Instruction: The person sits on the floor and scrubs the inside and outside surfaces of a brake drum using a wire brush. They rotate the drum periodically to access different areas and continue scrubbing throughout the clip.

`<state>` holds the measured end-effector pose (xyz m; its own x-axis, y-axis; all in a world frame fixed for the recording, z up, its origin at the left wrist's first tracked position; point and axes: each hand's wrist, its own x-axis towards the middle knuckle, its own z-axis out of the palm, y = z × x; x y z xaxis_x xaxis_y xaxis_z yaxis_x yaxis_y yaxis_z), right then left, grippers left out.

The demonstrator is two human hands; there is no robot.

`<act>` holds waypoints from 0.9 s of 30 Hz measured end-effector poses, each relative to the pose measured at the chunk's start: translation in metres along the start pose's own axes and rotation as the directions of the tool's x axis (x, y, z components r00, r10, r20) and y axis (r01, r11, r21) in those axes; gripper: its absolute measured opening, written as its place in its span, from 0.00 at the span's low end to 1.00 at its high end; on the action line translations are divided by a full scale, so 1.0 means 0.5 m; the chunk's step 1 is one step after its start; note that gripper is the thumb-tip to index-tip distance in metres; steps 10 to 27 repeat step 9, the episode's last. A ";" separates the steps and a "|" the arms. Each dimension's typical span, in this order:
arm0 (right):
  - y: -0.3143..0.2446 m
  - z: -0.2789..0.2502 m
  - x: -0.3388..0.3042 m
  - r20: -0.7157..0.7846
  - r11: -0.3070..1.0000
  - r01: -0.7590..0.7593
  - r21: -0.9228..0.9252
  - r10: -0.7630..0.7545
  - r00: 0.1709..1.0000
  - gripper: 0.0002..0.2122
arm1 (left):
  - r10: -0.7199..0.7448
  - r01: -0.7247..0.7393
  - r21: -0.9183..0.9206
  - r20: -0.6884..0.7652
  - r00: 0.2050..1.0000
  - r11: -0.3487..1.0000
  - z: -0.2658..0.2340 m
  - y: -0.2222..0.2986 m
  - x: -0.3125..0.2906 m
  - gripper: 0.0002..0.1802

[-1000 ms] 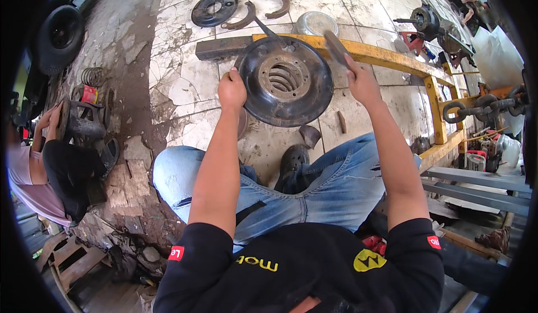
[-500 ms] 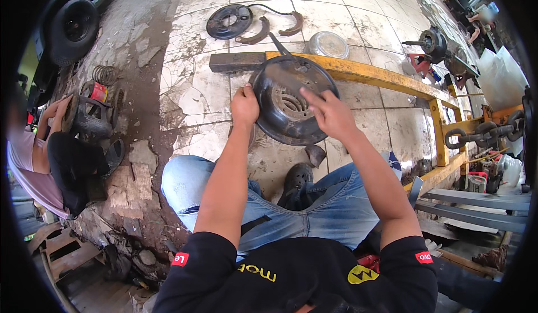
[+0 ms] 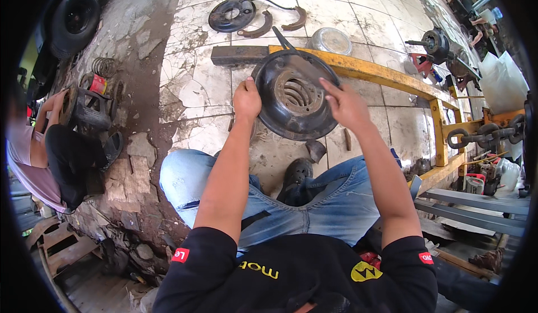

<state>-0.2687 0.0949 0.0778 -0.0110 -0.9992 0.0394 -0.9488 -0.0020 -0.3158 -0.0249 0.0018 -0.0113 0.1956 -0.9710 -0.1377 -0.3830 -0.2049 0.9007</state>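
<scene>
A round black brake backing plate [image 3: 269,103] is tilted up in front of me, near the yellow beam. My left hand [image 3: 246,98] is closed around its left rim. My right hand [image 3: 348,104] is at the plate's right side, closed on a flat brownish tool [image 3: 305,66]. Motion smears that tool, so its exact kind is unclear; it lies across the plate's upper right face. Through the plate's centre hole, rings of a coil spring [image 3: 296,93] show. A small dark curved piece [image 3: 315,151] lies on the floor below the plate.
A yellow metal beam frame [image 3: 370,72] crosses behind the plate and runs right, with a heavy chain [image 3: 485,135]. Beyond it are another backing plate [image 3: 232,15], brake shoes [image 3: 259,26] and a round metal pan [image 3: 330,41]. A person [image 3: 47,150] sits at left beside a coil spring [image 3: 103,66].
My right hand and the brownish tool have moved right across the plate's face. My left hand keeps its grip on the rim. The plate's angle has shifted slightly.
</scene>
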 end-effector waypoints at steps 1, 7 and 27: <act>-0.032 0.000 -0.010 0.012 0.999 0.031 0.044 -0.032 0.999 0.22 | 0.002 -0.002 -0.022 -0.003 1.000 1.000 -0.001 -0.004 0.001 0.29; 0.005 0.024 0.011 -0.010 0.999 -0.051 0.012 0.051 0.999 0.22 | -0.012 0.011 -0.089 -0.017 1.000 0.996 0.002 -0.015 0.016 0.29; -0.010 0.002 0.009 0.045 1.000 -0.008 0.006 0.007 0.999 0.25 | -0.026 0.026 -0.075 0.003 1.000 0.997 0.000 -0.018 0.007 0.29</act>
